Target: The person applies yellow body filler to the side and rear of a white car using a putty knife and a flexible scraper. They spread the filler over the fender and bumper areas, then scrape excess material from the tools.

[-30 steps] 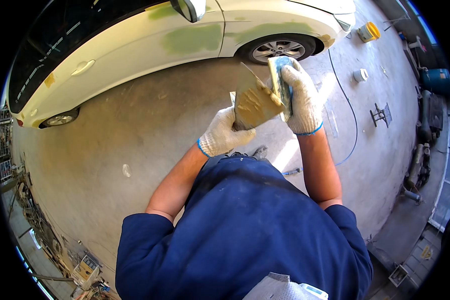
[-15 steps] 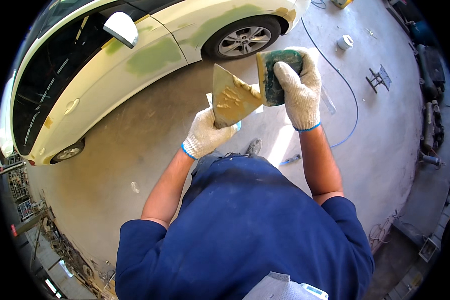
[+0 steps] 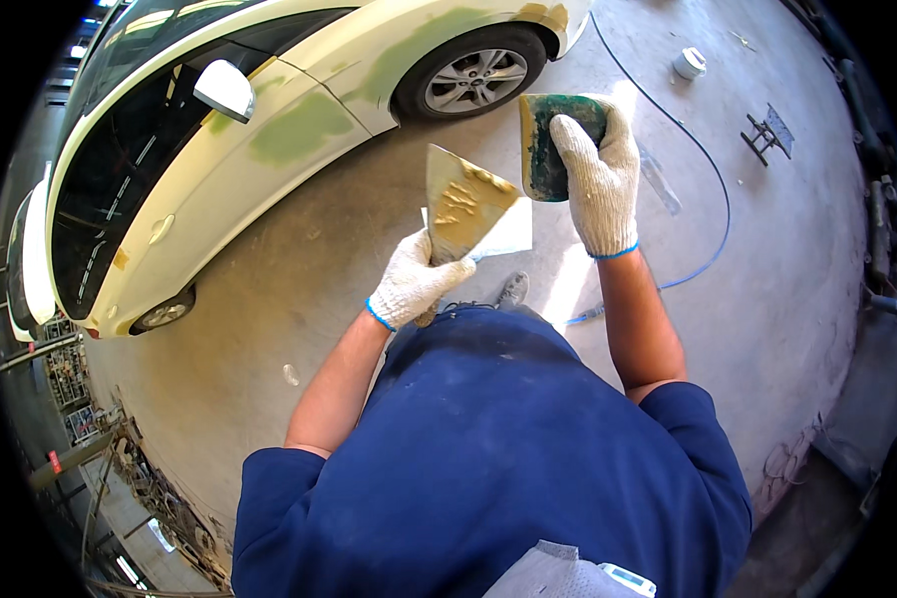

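Both my hands wear off-white knit gloves with blue cuffs. My left hand (image 3: 416, 280) is closed round a putty knife (image 3: 465, 206), whose wide blade points up and carries tan body filler (image 3: 456, 202). In my right hand (image 3: 605, 184) is a flat green rubber spreader (image 3: 550, 149), its left edge coated with tan filler. The fingers behind it are partly hidden; the thumb lies across its face. A gap separates spreader and blade. Behind the putty knife shows a white sheet (image 3: 508, 231), and I cannot tell whether a hand holds it.
A pale car (image 3: 219, 189) with green and tan filler patches stands at the left and far side. A blue hose (image 3: 710, 149) curves over the floor at right. Beyond it are a white tub (image 3: 690, 64) and a small stand (image 3: 767, 135).
The spreader has come away from the blade, up and slightly left. My left hand has lowered a little with the putty knife, showing more of the white sheet. The view has shifted slightly.
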`<state>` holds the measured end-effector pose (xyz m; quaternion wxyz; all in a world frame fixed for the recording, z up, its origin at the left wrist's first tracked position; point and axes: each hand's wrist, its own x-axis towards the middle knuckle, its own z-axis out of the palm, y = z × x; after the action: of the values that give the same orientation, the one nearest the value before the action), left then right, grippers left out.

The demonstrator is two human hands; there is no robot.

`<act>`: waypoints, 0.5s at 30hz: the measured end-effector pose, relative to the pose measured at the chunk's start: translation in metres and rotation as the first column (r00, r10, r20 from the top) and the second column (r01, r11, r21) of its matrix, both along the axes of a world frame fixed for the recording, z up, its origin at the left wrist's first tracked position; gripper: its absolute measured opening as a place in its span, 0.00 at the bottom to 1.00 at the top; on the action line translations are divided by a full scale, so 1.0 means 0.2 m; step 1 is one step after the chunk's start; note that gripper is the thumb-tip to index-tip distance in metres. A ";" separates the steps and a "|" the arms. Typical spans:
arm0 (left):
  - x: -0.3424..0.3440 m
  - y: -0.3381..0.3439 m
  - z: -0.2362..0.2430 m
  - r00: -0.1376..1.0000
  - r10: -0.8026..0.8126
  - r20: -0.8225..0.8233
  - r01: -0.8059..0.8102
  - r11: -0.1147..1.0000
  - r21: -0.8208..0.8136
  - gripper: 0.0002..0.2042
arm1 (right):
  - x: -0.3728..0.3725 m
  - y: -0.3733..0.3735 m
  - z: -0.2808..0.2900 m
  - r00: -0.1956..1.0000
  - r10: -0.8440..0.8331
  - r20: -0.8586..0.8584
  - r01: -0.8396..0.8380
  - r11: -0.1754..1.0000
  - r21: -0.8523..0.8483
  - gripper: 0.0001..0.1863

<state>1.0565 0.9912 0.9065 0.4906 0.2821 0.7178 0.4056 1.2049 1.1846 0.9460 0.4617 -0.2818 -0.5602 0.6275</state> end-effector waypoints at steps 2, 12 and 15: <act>0.04 0.02 -0.01 0.998 -0.058 -0.039 0.061 0.996 0.065 0.17 | 0.03 -0.02 -0.01 0.999 0.002 -0.041 -0.002 1.000 0.003 0.12; 0.12 0.07 0.04 0.997 0.074 -0.024 -0.069 0.982 0.179 0.15 | 0.11 0.00 -0.07 0.997 0.059 -0.042 -0.062 0.996 -0.057 0.15; 0.12 0.04 0.02 0.994 -0.028 -0.107 0.035 0.998 0.059 0.16 | 0.10 -0.01 -0.05 0.991 0.045 -0.127 -0.042 0.999 0.027 0.14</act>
<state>1.0808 0.9993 0.9106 0.4495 0.3293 0.7256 0.4038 1.2241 1.1835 0.9370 0.4862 -0.2232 -0.5430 0.6473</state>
